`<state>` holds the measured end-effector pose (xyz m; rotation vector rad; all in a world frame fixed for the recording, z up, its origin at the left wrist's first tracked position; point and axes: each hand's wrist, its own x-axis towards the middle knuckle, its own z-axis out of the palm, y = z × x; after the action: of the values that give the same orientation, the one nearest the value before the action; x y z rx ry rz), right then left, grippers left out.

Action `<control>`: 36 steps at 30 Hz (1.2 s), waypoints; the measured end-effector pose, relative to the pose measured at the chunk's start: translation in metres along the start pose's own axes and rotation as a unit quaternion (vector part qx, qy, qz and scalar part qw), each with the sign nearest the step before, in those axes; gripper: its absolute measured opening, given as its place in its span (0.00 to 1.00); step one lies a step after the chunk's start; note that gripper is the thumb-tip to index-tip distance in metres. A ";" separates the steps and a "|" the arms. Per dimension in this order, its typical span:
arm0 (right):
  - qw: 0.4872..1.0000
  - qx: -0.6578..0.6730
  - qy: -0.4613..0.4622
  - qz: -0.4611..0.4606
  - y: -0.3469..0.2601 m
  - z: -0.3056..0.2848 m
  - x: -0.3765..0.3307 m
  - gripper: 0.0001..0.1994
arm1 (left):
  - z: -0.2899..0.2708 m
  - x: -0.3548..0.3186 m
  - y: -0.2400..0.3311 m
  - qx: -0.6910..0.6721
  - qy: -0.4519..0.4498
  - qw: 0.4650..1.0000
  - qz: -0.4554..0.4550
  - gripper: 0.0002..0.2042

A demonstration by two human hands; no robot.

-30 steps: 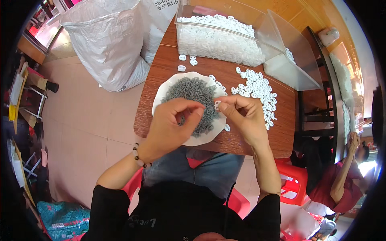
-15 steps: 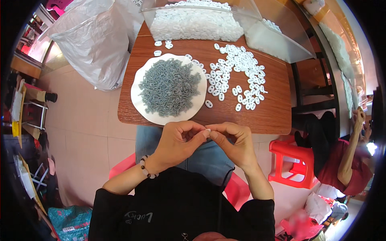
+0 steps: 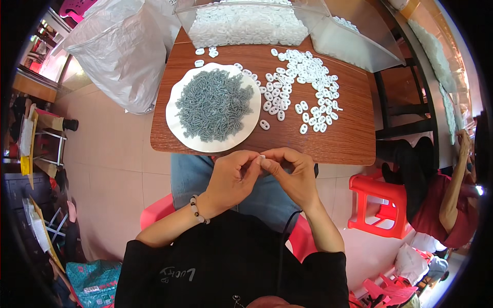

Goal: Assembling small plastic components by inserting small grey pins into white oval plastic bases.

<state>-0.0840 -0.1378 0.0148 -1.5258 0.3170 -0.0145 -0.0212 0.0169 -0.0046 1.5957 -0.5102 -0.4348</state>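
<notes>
Just past the table's near edge, over my lap, my two hands meet at the fingertips. My left hand (image 3: 231,178) and my right hand (image 3: 294,177) both pinch a small white plastic piece (image 3: 262,157), mostly covered by the fingers. Beyond my left hand stands a white wavy-rimmed plate (image 3: 171,114) heaped with short grey coils (image 3: 213,105) that look like small springs. To its right lie many loose white oval pieces (image 3: 276,97), each with two holes. One such oval (image 3: 264,124) sits apart, close to the plate.
See-through bins of white pieces (image 3: 249,25) line the far side of the brown table (image 3: 339,149). A big white sack (image 3: 120,61) stands to the left. On the right are a red stool (image 3: 382,205) and a seated person in dark red (image 3: 441,210).
My hands have shifted slightly up and left in the picture, still joined at the fingertips. The white piece shows a little more between them. The view has tilted slightly.
</notes>
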 end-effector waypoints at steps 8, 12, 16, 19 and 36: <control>0.870 -0.393 0.110 -0.276 -0.021 -0.046 0.107 0.11 | -0.012 0.001 0.007 0.021 0.022 0.999 -0.034 0.08; 0.787 -0.522 -0.006 -0.328 -0.033 -0.042 0.155 0.23 | -0.012 0.001 -0.002 -0.068 0.069 0.994 -0.046 0.07; 0.786 -0.542 -0.088 -0.284 -0.026 -0.034 0.182 0.31 | -0.019 -0.001 -0.003 -0.091 0.074 0.992 -0.057 0.07; 0.780 -0.552 -0.122 -0.269 -0.027 -0.033 0.197 0.34 | -0.025 -0.001 -0.003 -0.117 0.072 0.988 -0.073 0.07; 0.748 -0.533 -0.129 -0.373 -0.028 -0.048 0.190 0.16 | -0.071 0.002 -0.009 0.059 0.181 0.977 0.090 0.04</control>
<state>0.0934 -0.2252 0.0051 -2.6774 -0.6739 -0.2972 0.0206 0.0754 -0.0071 1.6787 -0.4013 0.0275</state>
